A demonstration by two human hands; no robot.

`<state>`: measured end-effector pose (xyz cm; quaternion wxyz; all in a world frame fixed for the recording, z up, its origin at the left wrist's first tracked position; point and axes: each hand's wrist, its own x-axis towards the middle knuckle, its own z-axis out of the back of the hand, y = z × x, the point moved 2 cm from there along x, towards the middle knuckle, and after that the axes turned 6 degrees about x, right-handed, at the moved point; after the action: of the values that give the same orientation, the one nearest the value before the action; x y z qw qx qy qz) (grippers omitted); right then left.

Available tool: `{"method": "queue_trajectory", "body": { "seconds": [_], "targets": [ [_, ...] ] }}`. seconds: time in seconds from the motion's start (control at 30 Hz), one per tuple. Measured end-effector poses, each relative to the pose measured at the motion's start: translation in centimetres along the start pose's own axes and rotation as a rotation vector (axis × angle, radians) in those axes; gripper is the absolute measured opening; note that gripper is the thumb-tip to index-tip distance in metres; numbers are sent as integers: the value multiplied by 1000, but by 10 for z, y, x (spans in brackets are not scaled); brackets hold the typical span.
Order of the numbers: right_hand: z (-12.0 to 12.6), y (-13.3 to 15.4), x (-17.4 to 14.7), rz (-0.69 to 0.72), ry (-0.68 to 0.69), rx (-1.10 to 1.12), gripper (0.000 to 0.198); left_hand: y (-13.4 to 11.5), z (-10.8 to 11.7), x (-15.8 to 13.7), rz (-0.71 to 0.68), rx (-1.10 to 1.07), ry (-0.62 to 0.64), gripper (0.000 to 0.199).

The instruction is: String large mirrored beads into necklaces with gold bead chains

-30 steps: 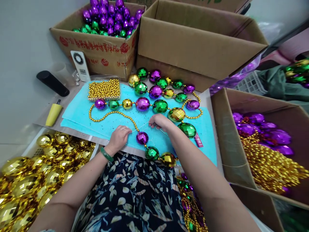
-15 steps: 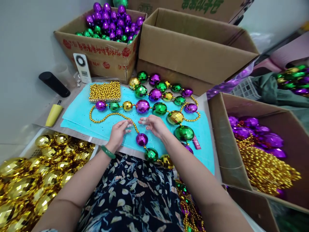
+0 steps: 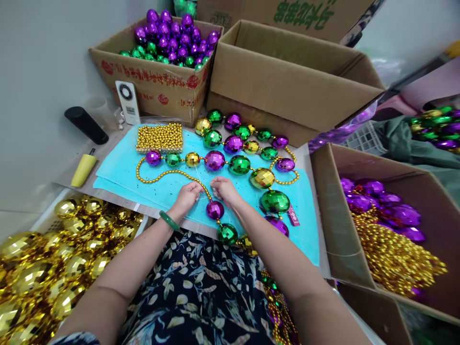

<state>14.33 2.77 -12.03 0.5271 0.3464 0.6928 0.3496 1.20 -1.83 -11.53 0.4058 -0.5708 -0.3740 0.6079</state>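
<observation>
My left hand [image 3: 189, 196], a green bangle on its wrist, is closed in a pinch on a thin clear thread [image 3: 197, 173], faintly visible above the fingertips. Just to its right, my right hand [image 3: 224, 190] has its fingers curled together; what they hold is too small to make out. Between and below the hands lies a purple faceted bead [image 3: 214, 210], part of a bead necklace. A strand of small gold beads [image 3: 168, 172] curves from it past my left fingers. Larger beads follow, among them a green bead [image 3: 275, 201] and a gold bead [image 3: 262, 178].
A clear box of small gold beads [image 3: 160, 138] stands on the blue cloth [image 3: 118, 165]. Behind are a carton of purple and green beads [image 3: 143, 86] and another carton [image 3: 294, 81]. Gold beads [image 3: 75, 247] fill a crate at left; a carton [image 3: 395, 167] of beads stands right.
Fingers that were loosely spread have closed on both hands. The hands have drawn slightly inward above the purple bead, and the view has shifted a little.
</observation>
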Motion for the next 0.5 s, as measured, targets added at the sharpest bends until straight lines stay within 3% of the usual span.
{"method": "queue_trajectory", "body": {
  "seconds": [0.13, 0.3, 0.4, 0.5],
  "targets": [
    [6, 4, -2, 80, -25, -144, 11, 1, 0, 5, -15, 92, -10, 15],
    [23, 31, -17, 255, -29, -371, 7, -8, 3, 12, -34, 197, 11, 15],
    [25, 52, -27, 437, -24, -575, 7, -23, 3, 13, -112, 422, 17, 17],
    [14, 67, -35, 663, 74, -934, 8, -38, 0, 12, -186, 651, 54, 20]
  ]
}}
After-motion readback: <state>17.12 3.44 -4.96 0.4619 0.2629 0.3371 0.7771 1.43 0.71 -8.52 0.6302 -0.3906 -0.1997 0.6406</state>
